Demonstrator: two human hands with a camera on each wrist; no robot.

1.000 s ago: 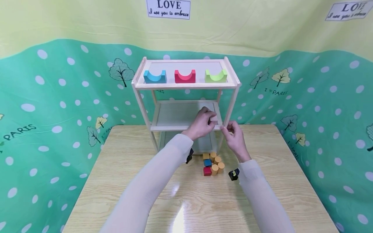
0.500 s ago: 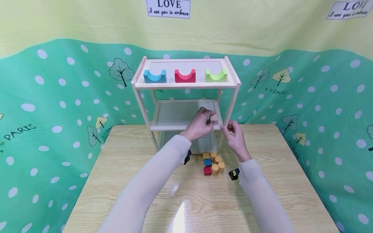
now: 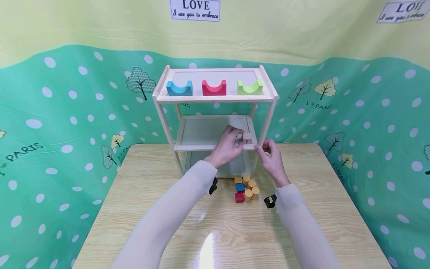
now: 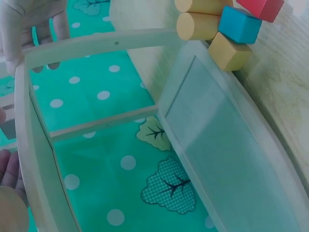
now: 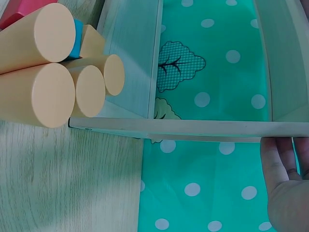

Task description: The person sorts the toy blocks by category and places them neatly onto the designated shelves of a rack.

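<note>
Steadying a rack (image 3: 215,99) with one hand, pinching a pale block (image 3: 247,138) with the other

The left hand (image 3: 225,147) reaches in over the middle shelf (image 3: 198,129); its thumb and forefinger are curled narrowly at the left end of the pale block, which sits at the right front corner of that shelf; the fingers hide part of the block, so whether its underside lies fully on the board cannot be told. The right hand (image 3: 271,162) grips the rack's right front upright at the height of the same shelf, thumb in front and fingers behind.

On the top tier three arch blocks stand in a row, their hollows upward: a blue arch (image 3: 179,92) at left, a red arch (image 3: 214,92) in the middle, a green arch (image 3: 249,91) at right, all apart from one another.

On the wooden table (image 3: 255,239), just before the rack's foot, lies a tight cluster; a yellow cube (image 3: 238,180), a blue cube (image 3: 240,188) and a red cube (image 3: 239,197) run toward the viewer, with four tan cylinders (image 3: 248,195) close on their right; a green dotted cloth (image 3: 57,112) hangs behind.
</note>
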